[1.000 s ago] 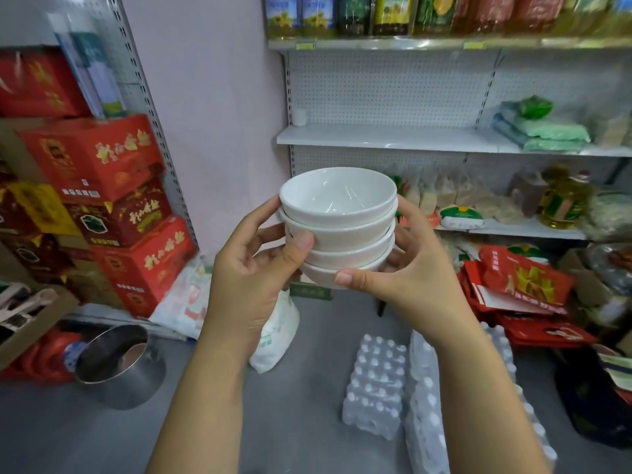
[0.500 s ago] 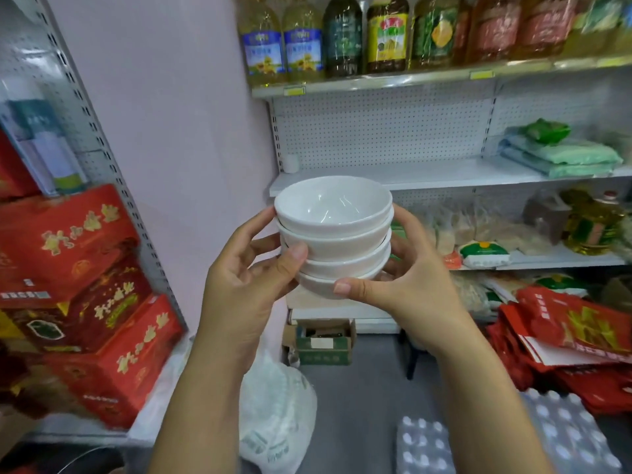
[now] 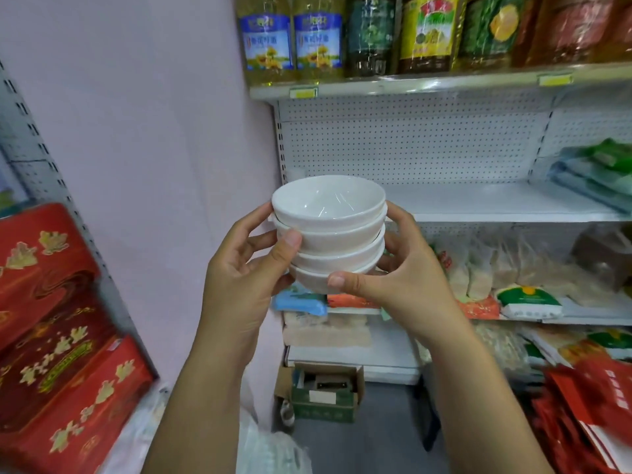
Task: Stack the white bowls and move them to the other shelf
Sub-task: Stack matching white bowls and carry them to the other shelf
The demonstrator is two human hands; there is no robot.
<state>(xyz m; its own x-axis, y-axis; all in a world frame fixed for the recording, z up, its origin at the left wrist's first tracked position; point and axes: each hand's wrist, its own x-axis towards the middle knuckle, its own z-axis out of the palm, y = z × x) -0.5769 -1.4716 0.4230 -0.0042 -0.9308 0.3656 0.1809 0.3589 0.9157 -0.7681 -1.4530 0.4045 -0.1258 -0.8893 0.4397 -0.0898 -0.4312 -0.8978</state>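
A stack of several white bowls [image 3: 330, 230] is held in the air at chest height, in front of a white shelf board [image 3: 492, 203]. My left hand [image 3: 246, 278] grips the stack's left side, thumb across the second bowl, fingers behind. My right hand [image 3: 396, 285] cups the right side and bottom, its thumb lying under the lowest bowl. The stack sits level with the shelf board's left end, which is bare white metal with a pegboard back.
Oil bottles [image 3: 318, 35] line the shelf above. Green packets [image 3: 595, 172] lie at the board's right end. Bagged goods [image 3: 526, 299] fill the lower shelves. Red gift boxes [image 3: 51, 336] stand at the left; a cardboard box [image 3: 325, 391] sits on the floor.
The view has risen and closed in on the right shelf unit; floor items dropped out of sight. Both hands keep the same grip on the stack, now level with the bare shelf.
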